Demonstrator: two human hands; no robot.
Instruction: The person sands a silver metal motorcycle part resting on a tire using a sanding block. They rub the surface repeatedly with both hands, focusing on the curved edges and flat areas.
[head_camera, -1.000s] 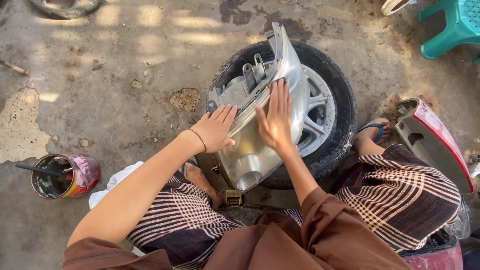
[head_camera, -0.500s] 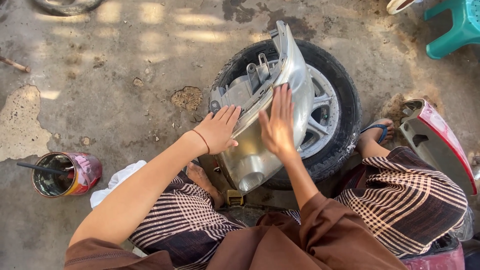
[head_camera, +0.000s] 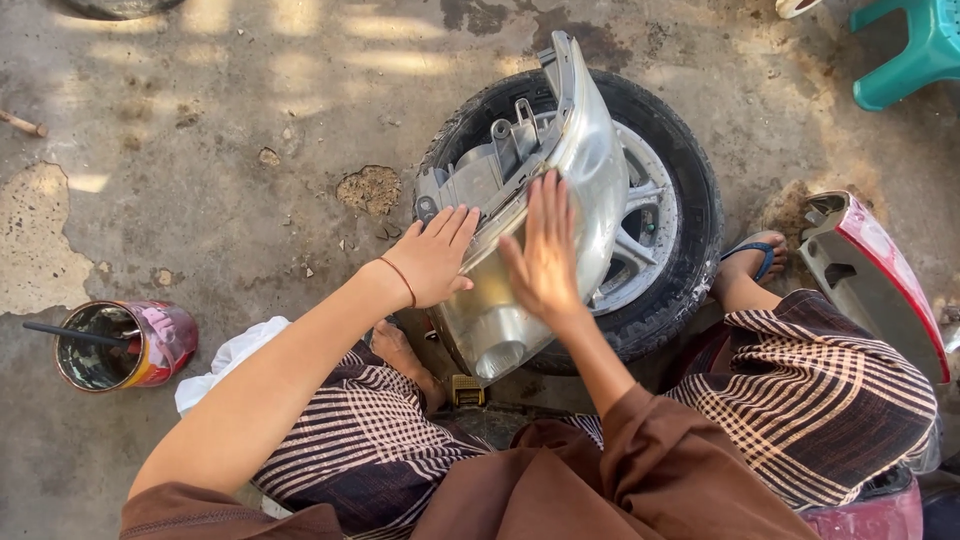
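Note:
A car headlight unit (head_camera: 590, 150) with a cloudy clear lens and grey housing lies propped across a car wheel (head_camera: 690, 200) with a black tyre and silver rim, on the concrete ground. My left hand (head_camera: 435, 258), a red cord at its wrist, steadies the grey housing edge with fingers together. My right hand (head_camera: 545, 250) lies flat, palm down, on the lens, fingers extended. Whether anything lies under the palm is hidden. I sit on the ground with my legs in checked cloth on either side of the wheel.
A red tin can (head_camera: 125, 343) with a stick in it stands at the left, a white cloth (head_camera: 235, 355) beside my left leg. A red tail light (head_camera: 880, 280) lies at the right. A teal plastic stool (head_camera: 910, 50) stands top right. The concrete is cracked and stained.
My right hand has slid slightly down the lens toward me. The left hand stays on the housing edge.

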